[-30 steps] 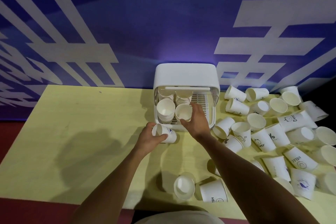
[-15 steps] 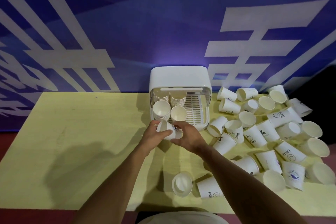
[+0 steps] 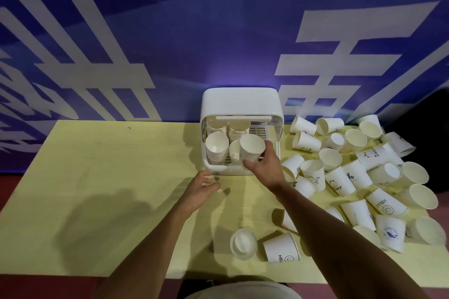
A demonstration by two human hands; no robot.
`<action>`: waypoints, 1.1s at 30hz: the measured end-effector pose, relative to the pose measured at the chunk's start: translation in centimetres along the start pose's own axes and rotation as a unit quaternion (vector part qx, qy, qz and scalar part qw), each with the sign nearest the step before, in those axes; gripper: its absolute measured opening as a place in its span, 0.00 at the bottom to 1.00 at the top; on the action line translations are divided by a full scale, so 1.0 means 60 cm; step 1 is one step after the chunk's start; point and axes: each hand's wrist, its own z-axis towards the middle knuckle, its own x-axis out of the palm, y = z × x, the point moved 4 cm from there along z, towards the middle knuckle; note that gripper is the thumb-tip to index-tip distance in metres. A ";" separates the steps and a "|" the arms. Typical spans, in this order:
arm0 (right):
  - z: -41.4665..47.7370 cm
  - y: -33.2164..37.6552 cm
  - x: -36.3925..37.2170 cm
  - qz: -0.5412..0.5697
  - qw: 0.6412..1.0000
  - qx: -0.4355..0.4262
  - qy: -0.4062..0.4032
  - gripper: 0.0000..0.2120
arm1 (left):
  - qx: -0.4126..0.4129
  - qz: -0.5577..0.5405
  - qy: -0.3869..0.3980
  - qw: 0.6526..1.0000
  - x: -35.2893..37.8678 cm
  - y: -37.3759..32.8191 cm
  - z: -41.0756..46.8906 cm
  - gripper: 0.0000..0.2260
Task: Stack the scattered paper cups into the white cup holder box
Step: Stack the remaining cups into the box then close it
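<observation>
The white cup holder box (image 3: pixel 239 102) stands at the back of the yellow table (image 3: pixel 109 177), its front open. Inside are stacks of paper cups (image 3: pixel 217 147) on the left and a bare slotted floor on the right. My right hand (image 3: pixel 263 167) grips one white paper cup (image 3: pixel 252 147), mouth up, just above the front stacks. My left hand (image 3: pixel 200 189) hovers in front of the box with relaxed fingers and holds nothing. Several loose cups (image 3: pixel 359 177) lie scattered to the right.
Two cups lie near the front edge: one (image 3: pixel 243 243) on its side and one (image 3: pixel 281 249) printed HELLO. A blue banner wall rises right behind the box. The table's left half is bare yellow surface.
The cup passed from my left hand to my right, which lifted it up to the box opening. My left hand let go and drew back.
</observation>
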 end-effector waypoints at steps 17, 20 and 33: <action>0.047 0.007 0.050 -0.059 0.998 0.011 -0.018 0.34 | -0.035 0.023 0.005 0.999 -0.009 0.073 -0.028 0.17; 0.042 0.001 0.052 -0.097 0.995 0.021 -0.015 0.37 | -0.042 0.020 0.006 0.999 -0.005 0.091 -0.034 0.17; -0.030 -0.062 0.011 -0.202 0.979 0.024 0.009 0.34 | -0.019 0.100 0.137 0.985 0.058 0.122 -0.074 0.25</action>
